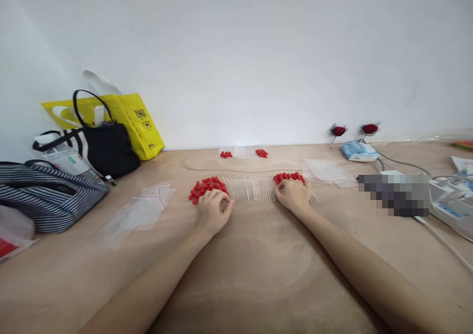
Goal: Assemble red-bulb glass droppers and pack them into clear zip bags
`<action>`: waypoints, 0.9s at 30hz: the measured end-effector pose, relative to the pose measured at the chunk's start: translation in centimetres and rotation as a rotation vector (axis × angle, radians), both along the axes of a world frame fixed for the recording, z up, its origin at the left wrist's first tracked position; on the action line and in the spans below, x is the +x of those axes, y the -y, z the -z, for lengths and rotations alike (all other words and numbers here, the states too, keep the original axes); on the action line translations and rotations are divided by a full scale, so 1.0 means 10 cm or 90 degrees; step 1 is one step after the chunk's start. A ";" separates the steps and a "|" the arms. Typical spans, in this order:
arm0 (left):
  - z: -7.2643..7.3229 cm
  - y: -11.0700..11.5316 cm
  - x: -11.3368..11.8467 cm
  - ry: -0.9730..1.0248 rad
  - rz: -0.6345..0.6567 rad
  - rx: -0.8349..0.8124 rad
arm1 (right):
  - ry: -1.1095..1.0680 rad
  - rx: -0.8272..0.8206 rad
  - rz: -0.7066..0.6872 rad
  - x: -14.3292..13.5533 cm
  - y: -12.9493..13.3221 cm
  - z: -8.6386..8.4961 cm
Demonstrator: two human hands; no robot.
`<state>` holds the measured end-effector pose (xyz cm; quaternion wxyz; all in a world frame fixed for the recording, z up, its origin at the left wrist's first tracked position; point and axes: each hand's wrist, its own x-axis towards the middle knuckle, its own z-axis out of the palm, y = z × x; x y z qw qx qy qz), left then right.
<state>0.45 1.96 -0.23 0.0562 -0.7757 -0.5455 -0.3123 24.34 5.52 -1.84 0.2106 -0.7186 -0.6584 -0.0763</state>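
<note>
In the head view, your left hand (215, 210) is curled narrow over the near side of the loose red pieces (209, 185), thumb and forefinger rounded into a small ring; you cannot tell from here whether the tips pinch anything. Your right hand (294, 194) is bent low over the right end of the thin pale sticks (251, 190), just on the near side of the red-ended group (289, 177); its fingertips are too hidden to tell their gap or grip.

The sticks lie side by side between your hands on the tabletop (240, 275), their long axes running roughly near to far. Around your right hand they slant, red ends pointing far and a little left, pale ends near and right. Clear plastic bags (142, 213) lie left of your left hand
</note>
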 end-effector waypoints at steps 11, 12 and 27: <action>-0.18 -0.09 -0.48 -0.128 -0.131 -0.200 | 0.068 -0.129 0.035 -0.13 -0.05 -0.10; -0.19 -0.09 -0.49 -0.139 -0.133 -0.215 | 0.068 -0.139 0.038 -0.14 -0.06 -0.11; -0.23 -0.26 -0.86 -0.189 0.154 -0.164 | 0.105 -0.042 -0.072 0.08 0.25 -0.16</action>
